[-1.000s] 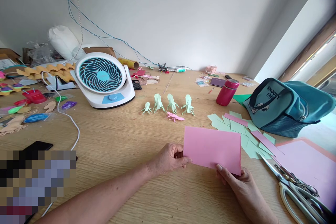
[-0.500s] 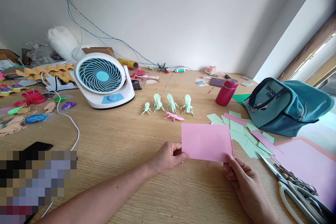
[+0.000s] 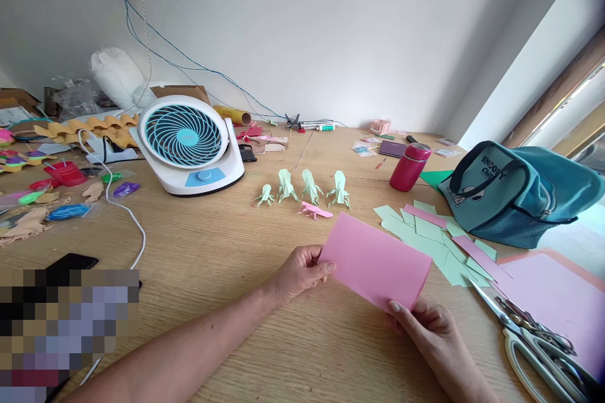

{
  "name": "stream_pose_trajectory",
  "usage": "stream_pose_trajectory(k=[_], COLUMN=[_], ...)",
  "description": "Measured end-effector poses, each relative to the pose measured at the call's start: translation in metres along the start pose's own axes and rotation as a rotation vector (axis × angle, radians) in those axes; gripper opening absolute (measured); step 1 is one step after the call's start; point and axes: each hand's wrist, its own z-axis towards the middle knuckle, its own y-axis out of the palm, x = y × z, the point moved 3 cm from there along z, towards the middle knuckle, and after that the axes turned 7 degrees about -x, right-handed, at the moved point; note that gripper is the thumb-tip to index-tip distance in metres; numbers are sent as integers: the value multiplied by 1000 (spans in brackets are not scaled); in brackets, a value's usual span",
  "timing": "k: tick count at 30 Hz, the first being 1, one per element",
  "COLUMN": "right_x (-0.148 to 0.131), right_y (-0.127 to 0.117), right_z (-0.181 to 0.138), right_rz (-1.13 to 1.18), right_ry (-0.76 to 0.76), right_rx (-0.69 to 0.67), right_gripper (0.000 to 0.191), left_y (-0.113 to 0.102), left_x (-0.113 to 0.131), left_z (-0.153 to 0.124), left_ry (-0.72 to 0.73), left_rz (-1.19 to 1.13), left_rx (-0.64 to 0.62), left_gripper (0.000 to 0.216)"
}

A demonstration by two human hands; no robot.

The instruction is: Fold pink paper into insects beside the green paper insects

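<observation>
Left hand [image 3: 299, 272] and right hand [image 3: 428, 326] pinch opposite edges of the pink sheet [image 3: 374, 261], lifted off the table [image 3: 227, 252] (tilted, likely for alignment).

a plain white wall [image 3: 331, 25] backs the wooden table [image 3: 212, 252], with daylight from a window [image 3: 567, 107] at right.

one held pink sheet [image 3: 375, 261], four green insects [image 3: 311, 186]

The pink paper [image 3: 374, 262] has tilted clockwise.
</observation>
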Motion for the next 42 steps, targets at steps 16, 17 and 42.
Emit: stream_pose_trajectory(k=[16, 17, 42], right_x=[4, 3, 1], right_y=[6, 6, -3], right_z=[-1, -1, 2], right_rz=[-71, -72, 201], right_ry=[-68, -64, 60], right_rx=[-79, -79, -24], right_gripper=[40, 39, 35], left_y=[6, 7, 7], left_x=[2, 3, 7], left_z=[-5, -5, -3], left_ry=[-70, -71, -57], left_rz=[-180, -170, 5], left_rx=[-49, -47, -189], left_gripper=[38, 39, 28])
